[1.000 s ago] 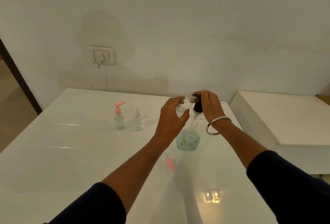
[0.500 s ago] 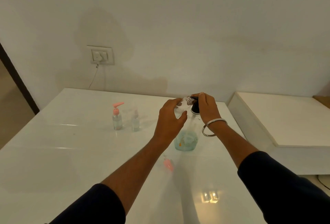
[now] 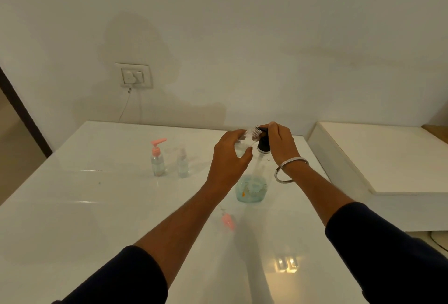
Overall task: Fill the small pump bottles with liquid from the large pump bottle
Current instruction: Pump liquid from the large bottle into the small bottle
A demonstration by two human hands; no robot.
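Observation:
The large clear pump bottle [image 3: 252, 189] stands mid-table with a little blue liquid at its bottom and a black pump head. My right hand [image 3: 280, 145] rests curled over that pump head. My left hand [image 3: 229, 158] grips a small clear open bottle [image 3: 248, 137], tilted with its threaded neck against the black nozzle. A loose pink pump cap [image 3: 228, 221] lies on the table in front of the large bottle. Two more small bottles stand at the left: one with a pink pump [image 3: 157, 158], one with a clear top [image 3: 182, 163].
The glossy white table [image 3: 72, 219] runs to the wall. A lower white surface [image 3: 378, 158] stands at the right. A wall socket [image 3: 134, 75] with a cable hanging from it sits above the table's far left edge. A dark door frame [image 3: 21, 114] is at the left.
Both hands stay at the pump head with the small bottle at the nozzle. My right hand has sunk slightly on the pump head.

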